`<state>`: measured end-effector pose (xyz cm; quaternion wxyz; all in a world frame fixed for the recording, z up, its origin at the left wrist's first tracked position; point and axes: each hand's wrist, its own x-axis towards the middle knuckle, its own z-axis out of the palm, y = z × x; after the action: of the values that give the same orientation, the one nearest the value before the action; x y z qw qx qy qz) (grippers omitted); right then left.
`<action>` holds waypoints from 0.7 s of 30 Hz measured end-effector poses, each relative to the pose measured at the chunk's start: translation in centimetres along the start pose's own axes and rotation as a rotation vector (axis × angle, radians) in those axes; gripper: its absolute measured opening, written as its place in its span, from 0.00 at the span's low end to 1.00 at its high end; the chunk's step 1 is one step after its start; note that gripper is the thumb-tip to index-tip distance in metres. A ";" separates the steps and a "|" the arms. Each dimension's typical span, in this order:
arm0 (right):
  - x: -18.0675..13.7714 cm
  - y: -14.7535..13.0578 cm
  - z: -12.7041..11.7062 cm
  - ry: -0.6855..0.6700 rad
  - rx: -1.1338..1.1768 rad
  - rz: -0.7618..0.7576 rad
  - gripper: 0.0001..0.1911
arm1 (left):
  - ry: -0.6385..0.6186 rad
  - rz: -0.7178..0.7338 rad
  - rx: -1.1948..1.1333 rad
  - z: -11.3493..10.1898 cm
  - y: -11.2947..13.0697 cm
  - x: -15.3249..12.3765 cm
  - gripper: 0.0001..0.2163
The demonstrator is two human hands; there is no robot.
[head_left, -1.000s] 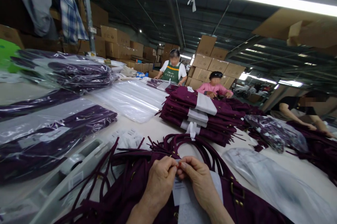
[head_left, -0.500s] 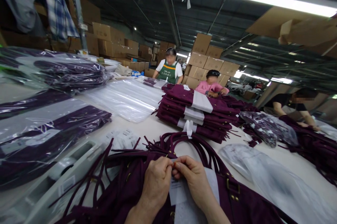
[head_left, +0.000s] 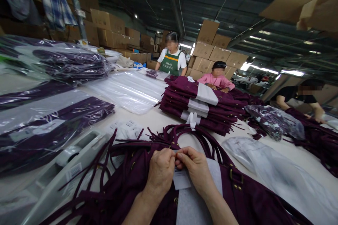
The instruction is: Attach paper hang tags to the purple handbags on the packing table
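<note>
My left hand and my right hand meet fingertip to fingertip, both closed in a pinch. Below the fingers hangs a white tag, pinched near its upper end; the exact grip is hidden by the fingers. Under both hands lies a dark purple bag with brass rivets, a buckle and fringe strips at its left. A pale paper band runs across the bag. Its looped handles arch away beyond the hands, with a white wrap around them.
A stack of purple bags stands ahead. Clear plastic sleeves and wrapped bags lie left, near a pale plastic device. A plastic bag lies right. Three co-workers stand across the table; cartons rise behind.
The view has tilted down and shifted slightly left. My hands stay pinched together over the bag, and the white tag now hangs more visibly between them.
</note>
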<state>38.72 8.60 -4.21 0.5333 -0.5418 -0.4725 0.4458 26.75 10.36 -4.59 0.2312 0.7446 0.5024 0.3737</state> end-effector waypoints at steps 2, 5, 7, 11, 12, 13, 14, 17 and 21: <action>0.0 -0.1 0.0 -0.005 0.002 0.009 0.10 | -0.001 0.003 -0.003 0.0 -0.1 0.0 0.09; 0.0 -0.1 0.1 -0.010 0.013 0.026 0.10 | -0.007 -0.004 -0.010 0.1 -0.2 0.0 0.09; 0.0 -0.2 0.2 -0.010 0.023 0.032 0.10 | -0.010 -0.008 -0.004 0.2 -0.2 0.0 0.09; 0.1 -0.3 0.3 -0.022 0.007 0.032 0.10 | -0.025 -0.022 0.013 0.1 -0.3 0.0 0.09; 0.1 -0.3 0.3 -0.024 -0.001 0.029 0.10 | -0.028 -0.029 0.015 0.1 -0.3 0.1 0.09; 0.2 -0.3 0.3 -0.025 -0.009 0.027 0.10 | -0.030 -0.036 0.015 0.1 -0.3 0.1 0.09; 0.2 -0.3 0.4 -0.025 -0.017 0.024 0.10 | -0.031 -0.044 0.012 0.2 -0.3 0.1 0.09; 0.2 -0.2 0.5 -0.020 -0.068 0.005 0.10 | -0.036 -0.067 -0.010 0.2 -0.3 0.1 0.09; 0.2 0.2 0.5 -0.008 -0.115 -0.048 0.10 | -0.031 -0.110 -0.099 0.3 -0.3 0.2 0.08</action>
<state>38.26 8.92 -4.44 0.5100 -0.5583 -0.5124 0.4070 26.81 10.68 -4.91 0.2956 0.7093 0.5197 0.3734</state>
